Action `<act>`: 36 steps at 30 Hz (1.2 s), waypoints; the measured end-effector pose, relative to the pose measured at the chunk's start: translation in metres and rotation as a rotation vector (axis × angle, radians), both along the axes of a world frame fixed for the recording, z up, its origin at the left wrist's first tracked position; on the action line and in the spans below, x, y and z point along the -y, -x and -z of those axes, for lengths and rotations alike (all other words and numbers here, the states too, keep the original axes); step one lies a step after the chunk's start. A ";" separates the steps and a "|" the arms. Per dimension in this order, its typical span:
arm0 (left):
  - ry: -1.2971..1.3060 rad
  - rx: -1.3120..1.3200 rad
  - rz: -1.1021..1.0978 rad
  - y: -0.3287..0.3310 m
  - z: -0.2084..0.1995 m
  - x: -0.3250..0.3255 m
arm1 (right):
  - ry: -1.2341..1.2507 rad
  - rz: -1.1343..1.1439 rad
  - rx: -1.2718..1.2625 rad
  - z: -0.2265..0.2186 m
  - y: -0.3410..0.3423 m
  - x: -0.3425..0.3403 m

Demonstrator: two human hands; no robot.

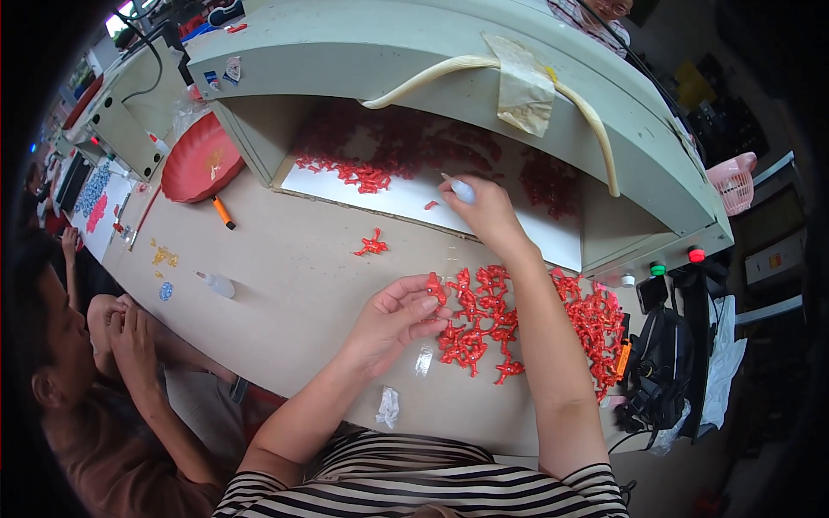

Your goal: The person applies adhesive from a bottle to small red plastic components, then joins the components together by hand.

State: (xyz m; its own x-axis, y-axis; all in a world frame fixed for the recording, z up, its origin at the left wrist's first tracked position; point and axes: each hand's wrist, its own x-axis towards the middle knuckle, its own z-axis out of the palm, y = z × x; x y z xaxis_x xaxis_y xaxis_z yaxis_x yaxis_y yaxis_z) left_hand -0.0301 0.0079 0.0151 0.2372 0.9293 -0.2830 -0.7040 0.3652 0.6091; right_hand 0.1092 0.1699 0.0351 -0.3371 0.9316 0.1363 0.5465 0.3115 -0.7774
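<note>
Pinched between the thumb and fingers of my left hand (399, 312) is a small glossy red figurine (437, 287). My right hand (485, 210) reaches to the front of the box-like recess, closed round a small translucent squeeze bottle (464, 191) with a thin tip. A tiny red piece (431, 205) lies on the white sheet (397, 200) just left of that bottle. Many red figurines (485, 302) are spread beside my left hand, and a denser pile (589, 324) sits right of my right forearm. One red figurine (371, 243) lies alone farther left.
Deep in the recess are more red pieces (363, 177). On the left stand a red basin (192, 164), an orange marker (223, 213) and another squeeze bottle (218, 285). Crumpled tissue (388, 407) lies near me. A black bag (661, 363) sits right; a person (112, 414) sits left.
</note>
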 end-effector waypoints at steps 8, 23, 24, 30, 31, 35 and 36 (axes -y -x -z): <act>-0.012 0.040 -0.003 0.002 0.001 -0.001 | -0.046 -0.223 0.308 0.005 0.011 -0.013; -0.050 0.011 -0.021 -0.002 -0.003 0.001 | 0.664 0.051 -0.929 -0.016 -0.046 0.105; -0.056 -0.004 -0.019 -0.003 -0.003 0.002 | 0.689 0.080 -0.953 -0.013 -0.048 0.112; -0.046 -0.086 0.010 -0.009 -0.004 0.004 | 0.582 0.098 -0.839 -0.010 -0.051 0.137; -0.045 -0.089 0.014 -0.010 -0.004 0.004 | 0.584 0.097 -0.827 -0.008 -0.051 0.140; -0.056 -0.115 0.020 -0.011 -0.004 0.006 | 0.531 0.101 -0.810 -0.004 -0.050 0.144; -0.060 -0.112 0.022 -0.012 -0.004 0.006 | 0.531 0.105 -0.812 -0.005 -0.049 0.145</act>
State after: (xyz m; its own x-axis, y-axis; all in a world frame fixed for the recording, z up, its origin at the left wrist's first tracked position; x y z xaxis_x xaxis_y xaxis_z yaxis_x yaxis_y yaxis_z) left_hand -0.0182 0.0022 0.0194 0.2272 0.9405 -0.2527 -0.6224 0.3398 0.7051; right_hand 0.1584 0.0248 0.0398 -0.2376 0.9588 -0.1559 -0.2123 -0.2079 -0.9548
